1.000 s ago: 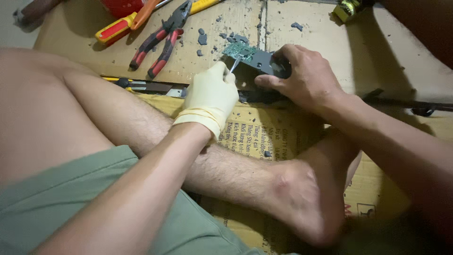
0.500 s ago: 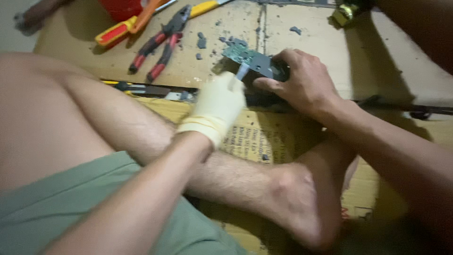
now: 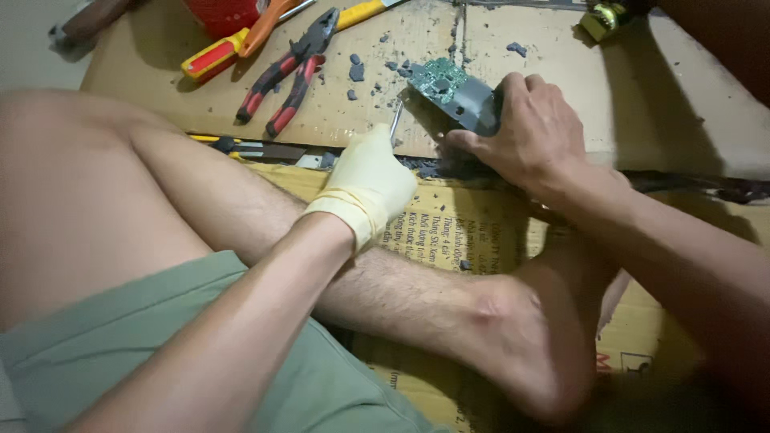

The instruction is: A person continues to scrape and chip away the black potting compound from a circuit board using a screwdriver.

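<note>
My left hand (image 3: 370,183), in a pale latex glove, is closed around a thin metal tool (image 3: 396,120) whose tip points up toward a green circuit board. My bare right hand (image 3: 531,134) grips the grey casing (image 3: 473,106) that carries the circuit board (image 3: 439,79) and holds it tilted on the cardboard. The tool's tip stands just left of the board's lower edge, a little apart from it. Small grey chips (image 3: 354,72) lie around the board.
Red-handled pliers (image 3: 290,70) and a red-and-yellow tool (image 3: 215,53) lie on the cardboard sheet (image 3: 144,80) at the upper left. A yellow-handled tool (image 3: 241,147) lies at the sheet's front edge. My crossed bare legs (image 3: 449,313) rest on printed cardboard below the hands.
My left hand has drawn back down and to the left, taking the tool's tip off the board. My right hand has kept hold of the casing and tilted it slightly.
</note>
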